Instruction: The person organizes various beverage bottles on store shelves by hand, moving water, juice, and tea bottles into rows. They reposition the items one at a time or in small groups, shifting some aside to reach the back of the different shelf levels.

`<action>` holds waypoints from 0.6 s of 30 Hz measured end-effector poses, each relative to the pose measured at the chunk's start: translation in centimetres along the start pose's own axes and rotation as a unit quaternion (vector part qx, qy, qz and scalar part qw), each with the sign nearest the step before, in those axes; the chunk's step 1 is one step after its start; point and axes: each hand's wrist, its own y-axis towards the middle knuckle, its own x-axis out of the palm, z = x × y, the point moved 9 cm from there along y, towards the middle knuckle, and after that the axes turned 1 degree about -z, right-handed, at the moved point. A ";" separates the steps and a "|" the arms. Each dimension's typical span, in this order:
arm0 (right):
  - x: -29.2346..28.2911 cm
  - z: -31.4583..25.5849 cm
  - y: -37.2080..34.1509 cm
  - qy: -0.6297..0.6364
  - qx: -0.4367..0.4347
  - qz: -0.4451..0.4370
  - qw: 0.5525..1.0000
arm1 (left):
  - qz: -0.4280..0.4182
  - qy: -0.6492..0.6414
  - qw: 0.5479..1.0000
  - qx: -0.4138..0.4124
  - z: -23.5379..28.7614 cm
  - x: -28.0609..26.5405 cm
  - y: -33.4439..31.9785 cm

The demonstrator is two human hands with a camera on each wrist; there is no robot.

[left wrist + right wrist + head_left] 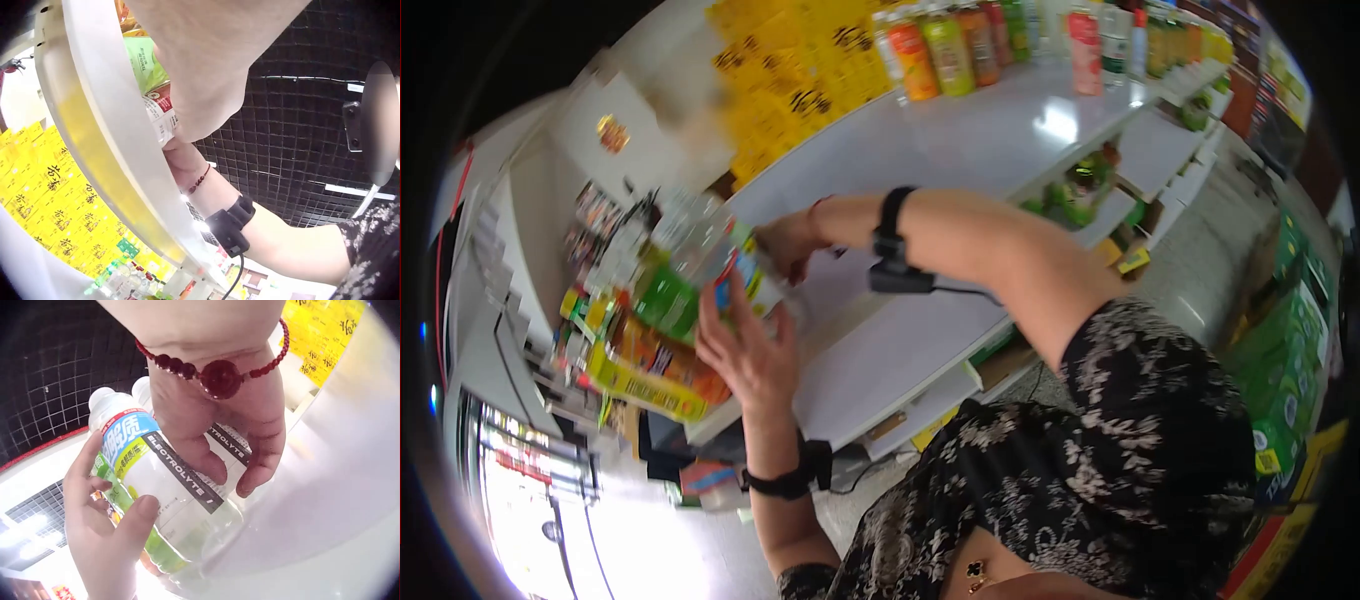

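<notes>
In the right wrist view, my left hand (106,531) rests its fingers and thumb against the side of a clear bottle (165,469) with a blue, white and black label. My right hand (219,412), wearing a red bead bracelet, hangs with bent fingers over a similar label just behind; whether it grips a bottle is unclear. The head view has my left hand (750,350) spread beside the bottles and my right hand (795,240) close to the labelled one. My left hand (200,81) hides much of a white-and-red label (161,115) in the left wrist view.
Green-labelled bottles (665,300) and orange drinks (665,360) crowd the end of a white shelf (860,160), behind a yellow strip (645,385). More bottles (950,50) stand at its far end. Yellow sheets (790,60) hang behind. Lower shelves (930,405) lie beneath.
</notes>
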 end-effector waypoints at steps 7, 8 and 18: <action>0.5 0.3 1.6 -0.120 -0.060 -0.036 0.990 | 0.041 -0.017 0.998 0.033 6.5 0.1 2.6; 0.9 1.4 2.6 -0.073 -0.056 -0.074 0.993 | 0.041 -0.011 0.999 0.034 7.4 0.5 3.0; -19.4 3.7 -24.0 -0.158 -0.203 0.233 0.938 | -0.087 -0.105 0.990 0.018 13.9 4.4 6.0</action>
